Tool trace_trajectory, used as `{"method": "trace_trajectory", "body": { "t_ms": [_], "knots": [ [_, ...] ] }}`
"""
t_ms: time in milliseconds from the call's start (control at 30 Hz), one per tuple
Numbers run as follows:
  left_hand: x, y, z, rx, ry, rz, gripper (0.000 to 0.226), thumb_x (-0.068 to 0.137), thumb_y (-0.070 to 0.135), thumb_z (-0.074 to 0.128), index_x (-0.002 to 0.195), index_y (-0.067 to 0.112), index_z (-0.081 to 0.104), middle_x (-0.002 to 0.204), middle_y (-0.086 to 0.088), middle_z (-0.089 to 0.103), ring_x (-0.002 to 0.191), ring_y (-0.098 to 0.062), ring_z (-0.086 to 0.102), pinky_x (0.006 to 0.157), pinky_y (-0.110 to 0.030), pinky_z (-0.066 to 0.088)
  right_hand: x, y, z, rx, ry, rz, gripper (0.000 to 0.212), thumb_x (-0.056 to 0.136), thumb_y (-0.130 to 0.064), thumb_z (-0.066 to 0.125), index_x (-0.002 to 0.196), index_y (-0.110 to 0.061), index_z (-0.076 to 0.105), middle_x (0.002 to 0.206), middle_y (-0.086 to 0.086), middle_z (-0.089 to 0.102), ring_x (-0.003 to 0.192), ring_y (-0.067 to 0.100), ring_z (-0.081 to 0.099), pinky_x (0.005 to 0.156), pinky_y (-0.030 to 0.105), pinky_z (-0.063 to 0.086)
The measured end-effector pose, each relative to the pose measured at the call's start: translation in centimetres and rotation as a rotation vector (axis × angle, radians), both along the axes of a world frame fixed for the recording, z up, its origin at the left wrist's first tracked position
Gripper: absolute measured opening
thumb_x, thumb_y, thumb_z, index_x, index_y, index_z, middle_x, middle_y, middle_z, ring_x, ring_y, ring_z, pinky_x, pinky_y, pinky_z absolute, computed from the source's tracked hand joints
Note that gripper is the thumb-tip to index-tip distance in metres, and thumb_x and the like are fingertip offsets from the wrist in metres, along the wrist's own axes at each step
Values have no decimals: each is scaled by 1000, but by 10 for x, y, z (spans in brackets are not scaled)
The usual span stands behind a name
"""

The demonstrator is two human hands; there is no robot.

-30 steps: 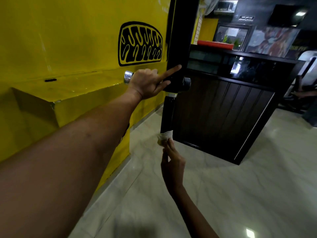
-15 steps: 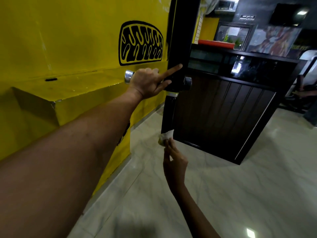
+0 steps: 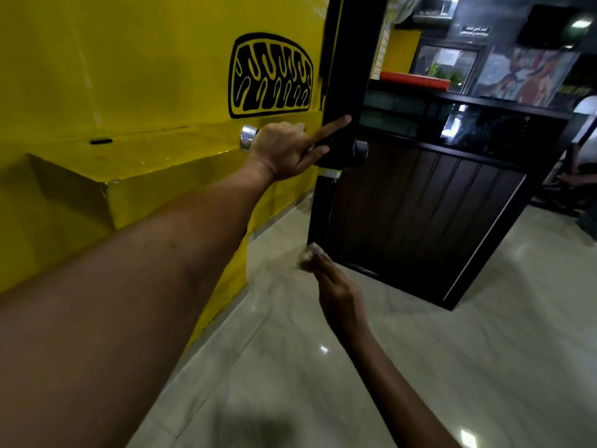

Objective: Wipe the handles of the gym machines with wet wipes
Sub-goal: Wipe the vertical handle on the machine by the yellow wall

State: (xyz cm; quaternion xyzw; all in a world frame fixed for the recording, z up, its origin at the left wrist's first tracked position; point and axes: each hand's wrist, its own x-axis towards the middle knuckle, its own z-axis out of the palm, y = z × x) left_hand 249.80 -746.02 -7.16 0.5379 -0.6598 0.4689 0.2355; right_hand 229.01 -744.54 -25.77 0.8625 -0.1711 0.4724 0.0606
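My left hand (image 3: 284,153) is stretched out and grips a horizontal handle (image 3: 347,151) with a black grip and a chrome end cap (image 3: 248,137); the index finger points out straight against the black upright post (image 3: 349,59). Lower down, my right hand (image 3: 339,295) pinches a crumpled white wet wipe (image 3: 308,255) at its fingertips, beside the bottom of the post. The wipe is well below the handle and apart from it.
A yellow wall (image 3: 129,59) with a black logo (image 3: 271,76) and a yellow ledge (image 3: 145,163) fills the left. A dark wooden counter (image 3: 436,215) stands right of the post. Pale marble floor (image 3: 452,350) lies below. A seated person (image 3: 581,150) is at the far right.
The right hand has shifted slightly with the wipe near the post's base. The left hand has kept its hold on the handle.
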Motion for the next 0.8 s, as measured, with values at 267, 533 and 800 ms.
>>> {"method": "trace_trajectory", "body": {
  "t_ms": [267,533,800],
  "knots": [
    [0,-1,0,4,-8,15,50,99,53,6,143,32,17,58,-11,49,42,-23,45,43,-24,29,7,4,21,56,-49,32,14,89,-11,54,97,-5,63,87,13,61,70,21,63,59,30,57],
    [0,-2,1,0,-24,-6,50,99,52,9,142,30,21,57,-10,51,41,-23,47,44,-22,26,32,-29,104,-141,-208,-62,17,81,5,60,94,-3,52,78,19,57,67,25,52,48,26,43],
    [1,-1,1,9,-12,-12,50,99,52,7,142,29,21,57,-10,51,41,-23,46,43,-22,27,27,-18,77,-30,-92,-61,24,73,13,68,95,7,63,90,20,59,72,28,58,58,25,50]
  ]
}}
